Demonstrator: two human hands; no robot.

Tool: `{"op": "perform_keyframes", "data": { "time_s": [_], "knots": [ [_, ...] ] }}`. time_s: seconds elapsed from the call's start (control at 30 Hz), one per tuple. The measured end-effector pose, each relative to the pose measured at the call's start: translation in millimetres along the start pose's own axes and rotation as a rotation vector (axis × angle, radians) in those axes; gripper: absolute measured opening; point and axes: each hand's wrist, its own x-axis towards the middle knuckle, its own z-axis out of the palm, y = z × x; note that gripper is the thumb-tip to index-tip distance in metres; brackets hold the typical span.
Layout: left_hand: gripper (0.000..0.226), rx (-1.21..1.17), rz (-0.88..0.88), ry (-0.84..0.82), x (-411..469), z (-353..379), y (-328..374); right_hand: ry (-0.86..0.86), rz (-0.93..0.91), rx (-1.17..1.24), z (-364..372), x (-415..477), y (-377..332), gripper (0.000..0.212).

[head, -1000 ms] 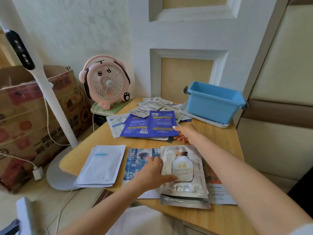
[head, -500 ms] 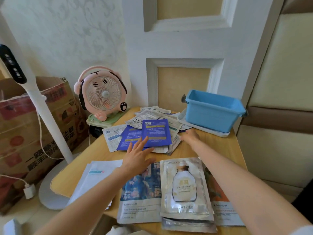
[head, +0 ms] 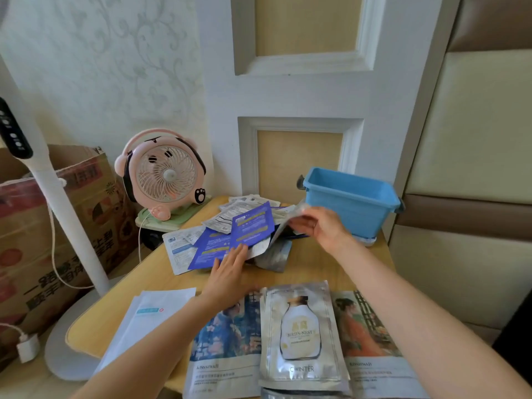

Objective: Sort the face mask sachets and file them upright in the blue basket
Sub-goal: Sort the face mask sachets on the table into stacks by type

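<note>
A loose pile of face mask sachets (head: 230,217) lies at the back of the wooden table (head: 322,269), with two dark blue sachets (head: 253,228) on top, tilted up. My right hand (head: 319,226) pinches the edge of a silver sachet (head: 290,223) and lifts the pile's right side. My left hand (head: 230,269) lies flat with straight fingers on the pile's near edge. The blue basket (head: 348,203) stands at the back right, nothing visible inside. Sorted stacks lie near me: white sachets (head: 149,315), a blue portrait sachet (head: 227,338), a silver bottle sachet (head: 299,335) and an orange portrait sachet (head: 365,329).
A pink desk fan (head: 164,174) stands at the table's back left. A white floor lamp pole (head: 63,214) and a cardboard box (head: 43,226) are left of the table. A panelled wall is behind and a padded wall to the right.
My right hand has taken hold of a silver sachet and raised the pile's right side, tipping the blue sachets up. My left hand slid forward onto the pile's near edge.
</note>
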Motion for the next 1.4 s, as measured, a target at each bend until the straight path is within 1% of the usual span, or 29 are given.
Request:
{"op": "perform_keyframes", "data": {
  "time_s": [0.07,0.1,0.13,0.17,0.2,0.23,0.27,0.3,0.33,0.37,0.4,0.43,0.47,0.53,0.57,0.67,0.73,0.8,0.87,0.93,0.97,1.03,1.07,1.1,1.13,1.2,1.23,1.33,1.4],
  "knots": [
    [0.104,-0.268,0.08,0.111,-1,-9,21,-0.106,-0.001,0.063,6,-19,-33,0.013],
    [0.104,-0.405,0.12,0.155,-3,-16,35,-0.15,0.023,0.062,10,-30,-45,0.015],
    [0.093,-0.561,0.152,0.187,-5,-22,48,-0.197,0.048,0.058,14,-39,-52,0.017],
    [0.069,-0.748,0.143,0.214,-6,-29,60,-0.254,0.07,0.061,17,-47,-57,0.018],
    [0.04,-0.845,0.13,0.247,-10,-37,71,-0.314,0.082,0.066,19,-54,-59,0.018],
    [0.018,-0.848,0.111,0.281,-15,-45,81,-0.359,0.083,0.075,20,-59,-59,0.018],
    [0.018,-0.901,0.096,0.267,-18,-51,87,-0.376,0.076,0.093,20,-62,-58,0.018],
    [0.026,-1.065,0.006,0.15,-23,-59,96,-0.371,0.068,0.121,20,-65,-57,0.017],
    [0.037,-1.332,-0.122,0.064,-26,-65,101,-0.348,0.065,0.157,20,-65,-55,0.016],
    [0.047,-1.368,-0.154,0.019,-26,-64,101,-0.32,0.071,0.197,20,-66,-52,0.015],
    [0.053,-1.439,-0.163,-0.101,-29,-64,101,-0.302,0.079,0.225,19,-66,-48,0.014],
    [0.049,-1.509,-0.108,-0.158,-34,-63,100,-0.302,0.088,0.231,19,-67,-44,0.014],
    [0.039,-1.492,-0.074,-0.152,-34,-61,95,-0.315,0.092,0.204,18,-68,-41,0.014],
    [0.031,-1.38,-0.159,-0.057,-29,-52,81,-0.324,0.07,0.072,17,-69,-36,0.016],
    [0.03,-1.336,-0.196,-0.055,-30,-50,75,-0.285,0.038,-0.002,15,-69,-35,0.017],
    [0.025,-1.232,-0.282,-0.327,-43,-47,66,-0.04,-0.058,-0.202,-2,-61,-30,0.012],
    [0.03,-1.143,-0.327,-0.452,-54,-39,61,0.028,-0.003,-0.359,-17,-58,-20,0.012],
    [0.034,-1.057,-0.34,-0.489,-63,-27,61,0.0,0.109,-0.498,-28,-60,-8,0.017],
    [0.028,-0.972,-0.339,-0.485,-69,-17,62,-0.008,0.168,-0.603,-32,-64,6,0.021],
    [0.02,-0.827,-0.345,-0.43,-72,-11,66,0.035,0.102,-0.742,-27,-68,19,0.015],
    [0.026,-0.706,-0.343,-0.391,-74,-11,69,0.063,0.02,-0.871,-24,-72,26,0.014],
    [0.061,-0.383,-0.311,-0.302,-75,-12,74,0.088,-0.192,-1.164,-13,-87,41,0.024],
    [0.079,-0.213,-0.276,-0.241,-76,-10,75,0.057,-0.288,-1.292,-7,-98,51,0.032],
    [0.091,-0.101,-0.227,-0.187,-77,-6,75,0.008,-0.352,-1.399,-2,-109,63,0.038],
    [0.095,-0.058,-0.162,-0.157,-78,-3,75,-0.051,-0.374,-1.501,2,-120,74,0.044],
    [0.09,-0.137,-0.039,-0.212,-79,3,77,-0.169,-0.326,-1.627,-1,-130,97,0.05],
    [0.084,-0.227,-0.012,-0.256,-80,5,78,-0.211,-0.273,-1.618,-6,-131,106,0.05],
    [0.073,-0.412,-0.017,-0.285,-83,4,79,-0.236,-0.213,-1.469,-17,-126,117,0.049],
    [0.075,-0.486,-0.042,-0.345,-84,3,76,-0.248,-0.21,-1.5,-17,-124,118,0.05]
  ]
}}
